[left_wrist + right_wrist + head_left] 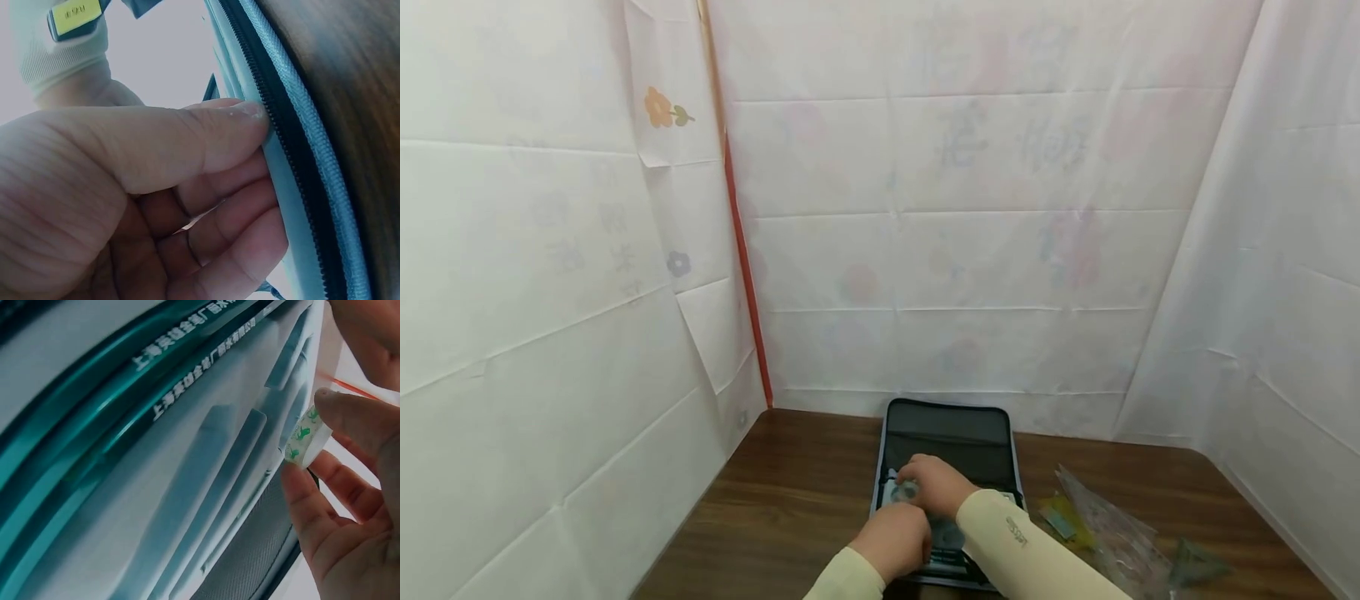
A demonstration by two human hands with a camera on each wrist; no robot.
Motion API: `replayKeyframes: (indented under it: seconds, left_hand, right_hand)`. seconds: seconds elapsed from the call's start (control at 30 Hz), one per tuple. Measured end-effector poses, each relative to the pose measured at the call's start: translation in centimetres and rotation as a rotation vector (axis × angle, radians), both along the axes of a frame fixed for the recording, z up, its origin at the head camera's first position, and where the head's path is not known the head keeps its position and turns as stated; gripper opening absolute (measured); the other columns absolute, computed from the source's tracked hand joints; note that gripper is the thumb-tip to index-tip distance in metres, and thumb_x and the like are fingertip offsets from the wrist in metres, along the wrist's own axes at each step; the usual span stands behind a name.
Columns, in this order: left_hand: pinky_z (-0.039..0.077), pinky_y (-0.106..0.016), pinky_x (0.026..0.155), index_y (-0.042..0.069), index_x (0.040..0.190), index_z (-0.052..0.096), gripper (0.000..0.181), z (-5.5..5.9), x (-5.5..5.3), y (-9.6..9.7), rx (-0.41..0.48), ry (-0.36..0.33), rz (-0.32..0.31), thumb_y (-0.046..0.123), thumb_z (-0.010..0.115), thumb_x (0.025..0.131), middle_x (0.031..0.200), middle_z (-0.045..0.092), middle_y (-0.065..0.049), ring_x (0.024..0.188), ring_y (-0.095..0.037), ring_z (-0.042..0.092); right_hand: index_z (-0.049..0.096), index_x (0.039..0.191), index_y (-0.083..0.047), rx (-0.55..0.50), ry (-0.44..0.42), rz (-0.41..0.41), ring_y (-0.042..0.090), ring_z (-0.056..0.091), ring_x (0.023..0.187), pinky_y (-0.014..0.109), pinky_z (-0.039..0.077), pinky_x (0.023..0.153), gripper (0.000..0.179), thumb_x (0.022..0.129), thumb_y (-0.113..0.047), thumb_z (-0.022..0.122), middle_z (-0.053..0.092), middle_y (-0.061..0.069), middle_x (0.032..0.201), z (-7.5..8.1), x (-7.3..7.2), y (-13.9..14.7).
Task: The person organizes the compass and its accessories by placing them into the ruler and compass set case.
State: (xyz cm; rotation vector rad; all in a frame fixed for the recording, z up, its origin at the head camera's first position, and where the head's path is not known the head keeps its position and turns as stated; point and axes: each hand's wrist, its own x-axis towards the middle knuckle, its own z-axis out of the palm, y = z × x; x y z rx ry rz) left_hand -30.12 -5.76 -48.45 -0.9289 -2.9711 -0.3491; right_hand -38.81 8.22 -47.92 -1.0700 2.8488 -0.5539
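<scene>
An unzipped zip case with a dark mesh-lined lid (951, 425) lies spread on the table. Over its near left part, my left hand (893, 533) pinches the case's zippered side (290, 187): the thumb is outside, and the fingertips are hidden behind the edge. My right hand (936, 485) is above the case's contents. Between its thumb and a finger it holds a small roll of clear tape (304, 436) printed with green figures. Close by are blue-green strips (125, 406) with white printed lettering and a pale sheet with long slots (194, 469).
On the wooden table (805, 483), right of the case, lie a clear plastic bag (1112, 529), a yellow packet (1067, 521) and a dark greenish piece (1197, 565). White printed sheets (970, 250) hang behind and at both sides. A red strip (747, 275) runs down the left corner.
</scene>
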Motion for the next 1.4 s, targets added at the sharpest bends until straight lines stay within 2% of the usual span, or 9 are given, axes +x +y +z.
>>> replayKeyframes:
  seconds: [0.4,0.57,0.73,0.87,1.03,1.13,1.23,1.3,1.4]
  left_hand:
    - [0.047,-0.016,0.059,0.025,0.071,0.08,0.024,0.2,0.1,0.0,0.011,-0.021,0.007,0.014,0.081,0.092,0.068,0.07,0.018,0.06,0.002,0.057]
    - [0.046,-0.016,0.057,0.025,0.07,0.08,0.025,0.3,0.1,0.2,0.005,-0.013,0.003,0.014,0.08,0.093,0.067,0.07,0.017,0.059,0.003,0.057]
    - [0.045,-0.015,0.058,0.026,0.07,0.08,0.024,0.4,0.1,0.2,0.0,-0.001,-0.004,0.013,0.081,0.091,0.067,0.069,0.018,0.06,0.004,0.056]
    - [0.048,-0.019,0.058,0.026,0.072,0.08,0.024,-0.1,-0.3,-0.3,0.008,0.012,-0.053,0.01,0.08,0.089,0.067,0.069,0.019,0.06,0.004,0.055]
    - [0.048,-0.02,0.058,0.025,0.07,0.079,0.025,0.1,-0.5,-1.3,0.087,-0.115,-0.078,0.009,0.08,0.089,0.063,0.063,0.022,0.059,0.006,0.051]
    - [0.035,-0.021,0.054,0.02,0.061,0.067,0.033,1.2,-0.6,-2.5,0.127,-0.18,0.011,0.009,0.08,0.089,0.055,0.047,0.018,0.054,0.001,0.034]
    - [0.039,-0.027,0.056,0.016,0.071,0.071,0.022,1.6,-1.4,-3.9,0.135,-0.163,0.135,0.011,0.083,0.089,0.064,0.055,0.011,0.058,-0.005,0.041]
    - [0.053,-0.032,0.067,0.013,0.091,0.079,0.011,1.6,-2.0,-4.5,0.145,-0.179,0.199,0.018,0.088,0.087,0.088,0.071,0.005,0.076,-0.01,0.062]
    - [0.059,-0.045,0.092,0.011,0.121,0.078,0.047,1.1,-2.5,-4.9,0.149,-0.251,0.227,0.031,0.094,0.082,0.128,0.073,-0.005,0.115,-0.025,0.07]
  right_hand:
    - [0.082,0.115,-0.015,0.027,0.071,0.011,0.013,0.062,0.092,0.036,0.058,0.086,0.026,0.092,-0.005,0.078,0.068,0.002,0.106,-0.3,0.2,-1.3]
    - [0.082,0.116,-0.012,0.018,0.051,-0.01,0.013,0.06,0.09,0.036,0.057,0.084,0.028,0.09,-0.001,0.076,0.067,0.003,0.107,-0.1,0.4,-1.1]
    - [0.082,0.113,-0.01,0.043,0.089,-0.016,0.015,0.062,0.09,0.035,0.057,0.083,0.022,0.092,-0.006,0.079,0.067,0.003,0.105,-0.4,0.5,-0.9]
    - [0.082,0.107,-0.01,0.05,0.11,-0.03,0.017,0.064,0.09,0.034,0.058,0.081,0.015,0.092,-0.011,0.081,0.067,0.003,0.102,-0.5,0.6,-1.0]
    - [0.083,0.1,-0.013,0.052,0.082,-0.015,0.013,0.063,0.086,0.032,0.058,0.079,0.009,0.095,-0.008,0.078,0.066,0.0,0.098,-0.3,1.1,-1.1]
    - [0.084,0.097,-0.015,0.056,0.067,0.004,0.008,0.06,0.083,0.028,0.057,0.076,0.013,0.096,-0.005,0.075,0.063,-0.003,0.098,-0.2,1.5,-0.8]
    - [0.084,0.101,-0.015,0.079,0.067,0.019,0.008,0.06,0.086,0.027,0.057,0.077,0.015,0.096,-0.003,0.076,0.063,-0.003,0.103,-0.2,1.6,-0.5]
    - [0.083,0.105,-0.014,0.106,0.071,0.024,0.01,0.061,0.089,0.029,0.058,0.08,0.016,0.095,-0.003,0.076,0.063,-0.002,0.106,-0.1,1.7,-0.3]
    - [0.082,0.11,-0.015,0.164,0.054,0.032,0.011,0.06,0.091,0.031,0.057,0.082,0.019,0.095,-0.005,0.076,0.063,-0.003,0.108,-0.1,1.9,-0.2]
